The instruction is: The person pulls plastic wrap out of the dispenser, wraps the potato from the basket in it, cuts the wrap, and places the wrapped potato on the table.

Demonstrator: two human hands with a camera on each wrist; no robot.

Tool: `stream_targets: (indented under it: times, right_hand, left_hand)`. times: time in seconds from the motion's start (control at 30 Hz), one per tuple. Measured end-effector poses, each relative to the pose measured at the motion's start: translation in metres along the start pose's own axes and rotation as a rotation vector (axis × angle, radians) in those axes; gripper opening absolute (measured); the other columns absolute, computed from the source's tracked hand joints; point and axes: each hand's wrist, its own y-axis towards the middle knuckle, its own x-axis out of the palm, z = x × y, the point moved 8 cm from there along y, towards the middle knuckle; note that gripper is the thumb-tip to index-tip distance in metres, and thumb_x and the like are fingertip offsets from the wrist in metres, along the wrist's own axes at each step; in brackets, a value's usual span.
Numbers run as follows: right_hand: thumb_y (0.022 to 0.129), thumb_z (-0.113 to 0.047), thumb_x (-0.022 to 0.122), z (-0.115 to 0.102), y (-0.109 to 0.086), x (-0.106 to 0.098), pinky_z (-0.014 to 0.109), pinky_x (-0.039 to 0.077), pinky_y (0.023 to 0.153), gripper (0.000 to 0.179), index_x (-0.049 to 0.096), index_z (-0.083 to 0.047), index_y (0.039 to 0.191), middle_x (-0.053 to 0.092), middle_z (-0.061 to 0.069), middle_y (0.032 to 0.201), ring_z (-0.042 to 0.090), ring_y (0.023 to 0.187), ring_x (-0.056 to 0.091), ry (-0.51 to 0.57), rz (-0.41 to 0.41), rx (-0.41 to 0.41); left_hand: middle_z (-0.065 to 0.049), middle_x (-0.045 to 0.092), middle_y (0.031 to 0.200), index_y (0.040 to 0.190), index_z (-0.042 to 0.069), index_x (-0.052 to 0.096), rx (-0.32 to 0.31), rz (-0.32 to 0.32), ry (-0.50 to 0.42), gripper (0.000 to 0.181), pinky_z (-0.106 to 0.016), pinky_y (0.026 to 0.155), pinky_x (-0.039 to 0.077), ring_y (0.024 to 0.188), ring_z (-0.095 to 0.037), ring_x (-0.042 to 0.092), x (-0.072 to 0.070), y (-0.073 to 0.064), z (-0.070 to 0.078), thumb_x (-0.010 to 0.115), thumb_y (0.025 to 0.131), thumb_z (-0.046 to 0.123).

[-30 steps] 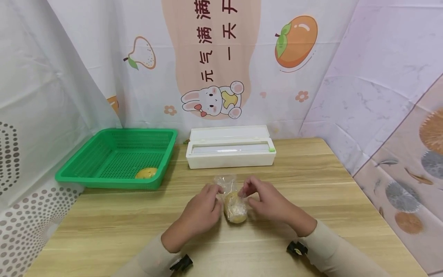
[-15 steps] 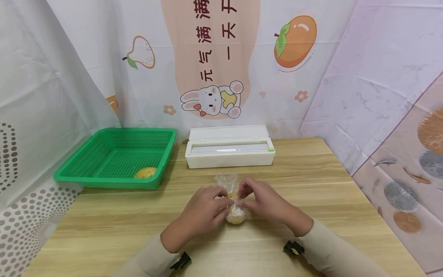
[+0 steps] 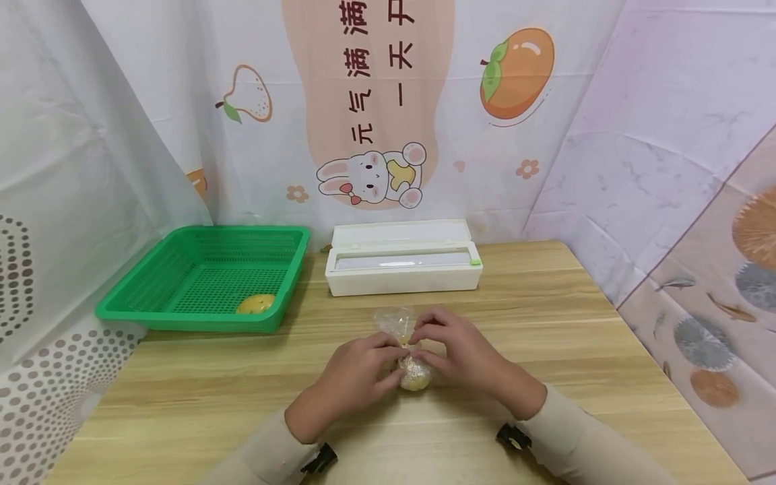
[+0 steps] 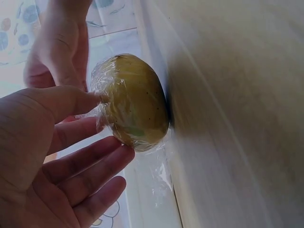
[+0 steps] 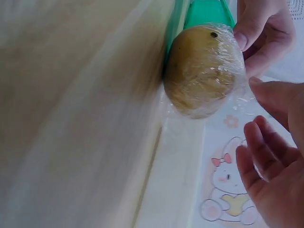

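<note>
A yellow-brown potato (image 4: 137,102) in clear plastic wrap (image 3: 394,322) rests on the table, with loose wrap spread beyond it in the head view. My left hand (image 3: 348,370) is at its left side. In the left wrist view its thumb and index finger hold gathered film, while other fingertips touch the potato's edge. From the right comes my right hand (image 3: 463,350). The right wrist view shows its thumb (image 5: 270,92) at the film's edge and its loosely bent fingers (image 5: 259,147) apart from the thumb. Dark specks mark the potato's skin.
Behind the hands stands a white plastic-wrap dispenser box (image 3: 403,279), lid raised, roll inside. A green basket (image 3: 188,315) at the left holds another potato (image 3: 256,304). A printed curtain (image 3: 254,168) hangs behind the wooden table (image 3: 545,337).
Both hands have closed in over the potato, and the film is drawn together on it. Over the last half second, my right index finger has lifted slightly away from the thumb.
</note>
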Motion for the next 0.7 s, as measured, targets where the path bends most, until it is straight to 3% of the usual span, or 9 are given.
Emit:
stream_targets:
  times: [0.13, 0.27, 0.37, 0.57, 0.7]
  right_hand:
    - [0.09, -0.02, 0.082, -0.013, -0.002, 0.002, 0.029, 0.057, 0.083, 0.016, 0.081, -0.015, 0.104, 0.066, -0.003, 0.111, 0.011, 0.101, 0.062, -0.115, -0.048, -0.113]
    - [0.096, -0.024, 0.074, -0.013, -0.005, 0.011, 0.031, 0.056, 0.092, 0.021, 0.079, -0.017, 0.115, 0.068, -0.007, 0.118, 0.011, 0.109, 0.062, -0.167, -0.187, -0.079]
    - [0.098, -0.027, 0.071, -0.01, -0.007, 0.014, 0.032, 0.055, 0.094, 0.025, 0.078, -0.018, 0.12, 0.067, -0.01, 0.121, 0.01, 0.112, 0.061, -0.178, -0.243, -0.048]
    - [0.101, -0.028, 0.067, -0.006, -0.009, 0.014, 0.034, 0.054, 0.098, 0.026, 0.077, -0.017, 0.123, 0.065, -0.01, 0.127, 0.011, 0.117, 0.059, -0.115, -0.302, -0.013]
    - [0.101, -0.027, 0.068, 0.001, -0.01, 0.012, 0.037, 0.052, 0.102, 0.027, 0.076, -0.018, 0.125, 0.064, -0.011, 0.128, 0.01, 0.122, 0.056, -0.016, -0.309, 0.028]
  left_hand:
    - [0.007, 0.071, 0.115, 0.117, 0.02, 0.079, -0.003, -0.007, -0.006, 0.027, -0.028, 0.08, 0.059, 0.098, -0.007, 0.069, 0.0, 0.0, 0.0, 0.074, 0.096, 0.035]
    - [0.007, 0.071, 0.114, 0.114, 0.018, 0.08, -0.002, -0.003, -0.016, 0.025, -0.028, 0.08, 0.059, 0.098, -0.007, 0.07, 0.0, 0.0, 0.001, 0.075, 0.095, 0.033]
    - [0.007, 0.072, 0.114, 0.113, 0.018, 0.08, -0.004, -0.004, -0.023, 0.024, -0.027, 0.081, 0.059, 0.097, -0.007, 0.07, -0.001, 0.001, 0.002, 0.076, 0.094, 0.033]
    - [0.006, 0.073, 0.115, 0.114, 0.018, 0.08, -0.021, -0.014, -0.035, 0.025, -0.029, 0.086, 0.059, 0.101, -0.008, 0.071, 0.001, 0.002, 0.0, 0.077, 0.094, 0.032]
    - [0.007, 0.074, 0.114, 0.112, 0.019, 0.078, -0.059, -0.03, -0.113, 0.023, -0.032, 0.091, 0.059, 0.106, -0.009, 0.07, 0.002, 0.002, -0.005, 0.079, 0.092, 0.029]
